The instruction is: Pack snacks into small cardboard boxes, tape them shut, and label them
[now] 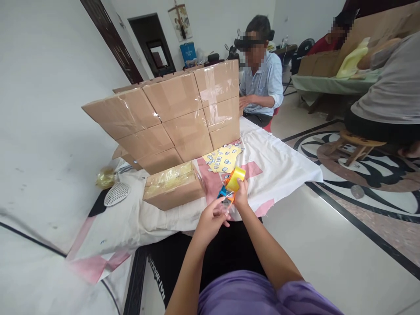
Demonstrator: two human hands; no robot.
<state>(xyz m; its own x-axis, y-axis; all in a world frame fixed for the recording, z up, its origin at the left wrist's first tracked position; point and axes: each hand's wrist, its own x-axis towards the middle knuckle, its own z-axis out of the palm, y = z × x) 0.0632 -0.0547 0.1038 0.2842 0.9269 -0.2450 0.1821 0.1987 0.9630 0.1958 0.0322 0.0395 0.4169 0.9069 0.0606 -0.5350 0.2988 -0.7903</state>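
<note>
My right hand [242,194] is closed around a tape dispenser [235,178] with a yellow roll and orange and blue parts. Close to its blue end, the fingers of my left hand [211,216] pinch what looks like the clear loose end of the tape. Yellow patterned paper sheets [224,158] lie on the cloth just beyond the dispenser. To the left of my hands a taped cardboard box [177,192] rests on its own, with shiny tape across its top.
Stacked cardboard boxes [179,111] form a wall across the table's far side. A white and pink cloth [278,153] covers the table. A person [264,83] sits behind the boxes; others sit at another table on the right. A white perforated object [117,194] lies at left.
</note>
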